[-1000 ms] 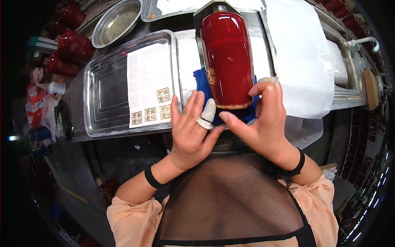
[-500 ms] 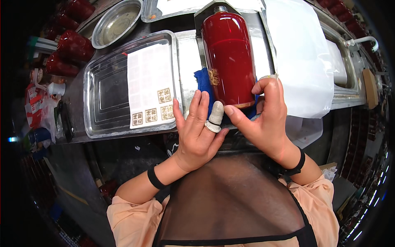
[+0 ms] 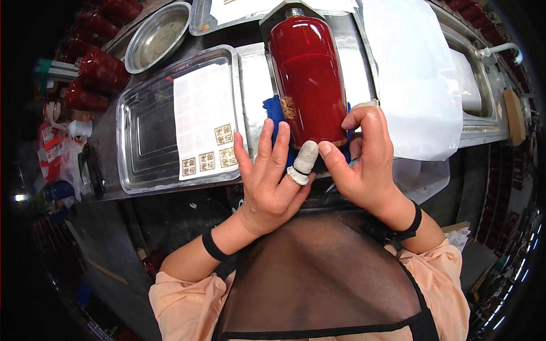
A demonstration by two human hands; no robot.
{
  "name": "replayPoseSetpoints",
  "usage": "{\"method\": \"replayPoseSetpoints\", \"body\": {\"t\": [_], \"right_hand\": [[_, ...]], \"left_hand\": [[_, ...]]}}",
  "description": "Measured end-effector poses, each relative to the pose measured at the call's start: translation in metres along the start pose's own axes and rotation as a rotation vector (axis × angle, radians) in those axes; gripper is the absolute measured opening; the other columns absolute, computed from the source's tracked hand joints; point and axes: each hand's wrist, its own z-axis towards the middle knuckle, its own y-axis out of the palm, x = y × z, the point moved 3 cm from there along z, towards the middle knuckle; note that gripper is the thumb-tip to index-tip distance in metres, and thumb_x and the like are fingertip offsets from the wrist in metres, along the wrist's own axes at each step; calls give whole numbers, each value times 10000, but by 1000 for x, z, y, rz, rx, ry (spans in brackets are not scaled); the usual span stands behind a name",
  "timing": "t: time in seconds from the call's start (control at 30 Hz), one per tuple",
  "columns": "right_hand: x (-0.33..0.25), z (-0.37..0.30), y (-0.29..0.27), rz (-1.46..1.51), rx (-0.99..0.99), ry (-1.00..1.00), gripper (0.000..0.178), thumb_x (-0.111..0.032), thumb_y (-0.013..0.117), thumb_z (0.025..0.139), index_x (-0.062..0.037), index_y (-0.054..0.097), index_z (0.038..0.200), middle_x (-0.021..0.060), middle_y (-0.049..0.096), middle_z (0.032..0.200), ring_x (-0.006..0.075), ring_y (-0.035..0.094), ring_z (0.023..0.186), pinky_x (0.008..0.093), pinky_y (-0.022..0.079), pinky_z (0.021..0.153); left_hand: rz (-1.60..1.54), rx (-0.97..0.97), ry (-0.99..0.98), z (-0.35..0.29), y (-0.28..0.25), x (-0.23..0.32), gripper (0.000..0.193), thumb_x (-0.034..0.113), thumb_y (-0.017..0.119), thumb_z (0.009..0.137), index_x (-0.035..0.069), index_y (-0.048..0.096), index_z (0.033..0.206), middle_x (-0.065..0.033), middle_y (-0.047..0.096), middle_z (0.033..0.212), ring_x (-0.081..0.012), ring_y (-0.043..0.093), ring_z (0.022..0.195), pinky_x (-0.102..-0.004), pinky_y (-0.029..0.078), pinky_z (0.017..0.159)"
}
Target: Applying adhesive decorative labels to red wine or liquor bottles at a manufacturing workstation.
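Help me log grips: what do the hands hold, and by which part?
The right hand grips the red bottle at its near bottom end. The left hand rests open beside it.

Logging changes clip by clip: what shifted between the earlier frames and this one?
Little changed. The left hand moved its wrapped thumb slightly right, to the base of the red bottle, closer to the right hand. The right hand stays curled round the bottle's lower end. The bottle, blue cloth, metal tray and sticker sheet stayed put.
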Motion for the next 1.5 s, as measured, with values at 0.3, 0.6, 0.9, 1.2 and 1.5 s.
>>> {"method": "replayPoseSetpoints", "body": {"t": [0.3, 0.6, 0.9, 1.2, 1.5], "right_hand": [[8, -3, -6, 123, -98, 22, 243, -40, 605, 818, 14, 480, 1019, 65, 460, 982, 44, 360, 598, 191, 317, 496], [26, -19, -10, 504, -46, 312, 208, 61, 497, 834, 28, 530, 1036, 76, 502, 988, 34, 407, 554, 197, 336, 507], [11, -13, -11, 206, -57, 237, 322, -91, 699, 760, 1, 530, 1018, 94, 521, 901, 134, 471, 593, 266, 394, 536], [8, -7, -5, 100, -9, 68, 362, -174, 727, 789, -2, 489, 1001, 151, 511, 888, 290, 535, 747, 366, 459, 641], [25, -11, -4, 290, -19, 110, 278, -130, 663, 828, 11, 509, 1011, 154, 516, 893, 282, 518, 748, 346, 441, 657]], "left_hand": [[88, 3, 25, 15, -3, 10, 487, 106, 764, 701, 109, 661, 1177, -301, 389, 1439, -489, 372, 1334, -665, 117, 1073], [55, 17, -3, 28, -8, 19, 468, 124, 747, 716, 76, 672, 1176, -317, 377, 1438, -487, 372, 1329, -644, 107, 1088], [18, -30, -52, 0, -12, 6, 463, 74, 717, 742, 28, 641, 1197, -302, 360, 1455, -473, 343, 1358, -646, 106, 1091], [59, -20, -21, 2, -8, 5, 472, 60, 722, 736, 50, 636, 1200, -296, 367, 1454, -471, 350, 1355, -655, 115, 1086], [58, -13, -3, 7, -8, 5, 467, 45, 735, 718, 75, 655, 1177, -298, 388, 1440, -469, 357, 1353, -652, 111, 1089]]}}
